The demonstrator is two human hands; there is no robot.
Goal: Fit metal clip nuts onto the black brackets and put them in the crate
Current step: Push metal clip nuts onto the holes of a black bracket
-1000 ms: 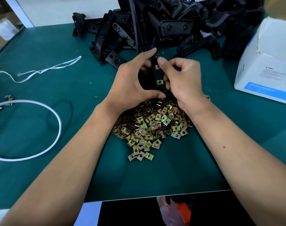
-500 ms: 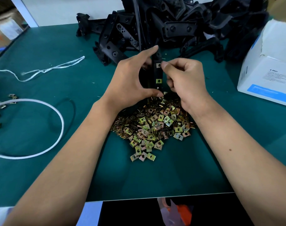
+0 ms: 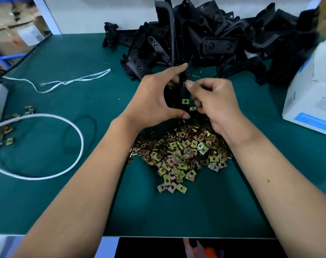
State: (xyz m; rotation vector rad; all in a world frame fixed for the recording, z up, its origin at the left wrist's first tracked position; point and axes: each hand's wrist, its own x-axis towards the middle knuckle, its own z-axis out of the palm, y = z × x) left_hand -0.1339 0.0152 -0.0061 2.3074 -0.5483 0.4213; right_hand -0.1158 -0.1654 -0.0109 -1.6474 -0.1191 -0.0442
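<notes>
My left hand (image 3: 153, 101) grips a long black bracket (image 3: 183, 90) upright between thumb and forefinger, above a heap of brass-coloured clip nuts (image 3: 182, 153). One clip nut (image 3: 185, 101) sits fitted on the bracket's strip. My right hand (image 3: 212, 101) has its fingers curled, its thumb pressing on the bracket higher up, and it holds another loose clip nut (image 3: 193, 108) in its fingers. The bracket's lower end is hidden behind my hands. No crate is in view.
A big pile of black brackets (image 3: 205, 40) fills the back of the green table (image 3: 65, 202). A white box (image 3: 311, 97) stands at right. A white cord loop (image 3: 65, 127), a white string (image 3: 69, 81) and a few stray clip nuts (image 3: 4, 131) lie at left.
Both hands stay on the bracket. My right thumb has shifted slightly on the strip, and a loose clip nut now shows in my right fingers below the fitted one.
</notes>
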